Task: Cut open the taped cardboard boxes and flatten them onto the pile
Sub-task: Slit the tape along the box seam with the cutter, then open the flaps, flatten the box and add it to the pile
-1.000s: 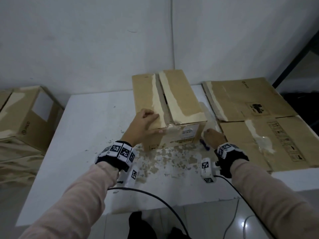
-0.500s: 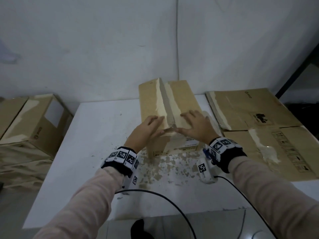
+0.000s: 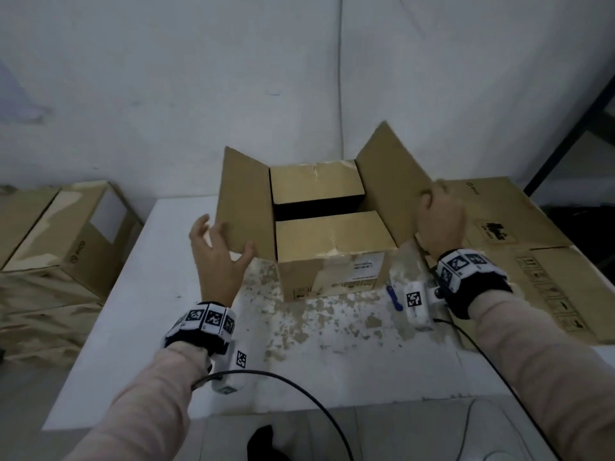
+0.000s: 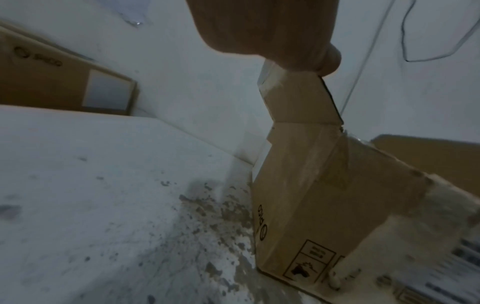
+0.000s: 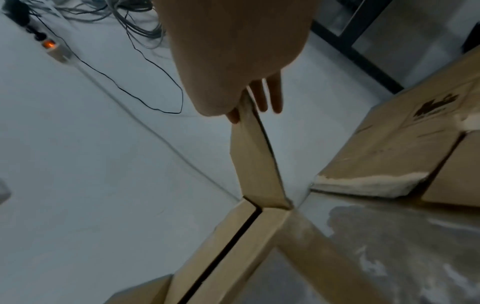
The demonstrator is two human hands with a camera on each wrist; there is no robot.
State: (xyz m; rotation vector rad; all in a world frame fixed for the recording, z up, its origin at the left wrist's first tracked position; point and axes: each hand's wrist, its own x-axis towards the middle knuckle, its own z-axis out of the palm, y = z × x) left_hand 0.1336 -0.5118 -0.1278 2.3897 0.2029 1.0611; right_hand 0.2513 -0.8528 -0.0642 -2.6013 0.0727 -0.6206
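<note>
A white table (image 3: 139, 294), flecked with brown scraps, is set against a pale wall. On it a cardboard box (image 3: 332, 261) stands with both long flaps raised. Flattened cardboard (image 3: 519, 227) is spread at the right; more boxes (image 3: 66, 227) are stacked at the left. A blue cutter (image 3: 394, 297) lies just beside the box. The left hand (image 3: 216, 257) is held with fingers spread, thumb touching the left flap. The right flap's edge is gripped by the right hand (image 3: 439, 217). Only in the right wrist view are a power strip (image 5: 55, 50) and tangled cables (image 5: 124, 22) seen.
</note>
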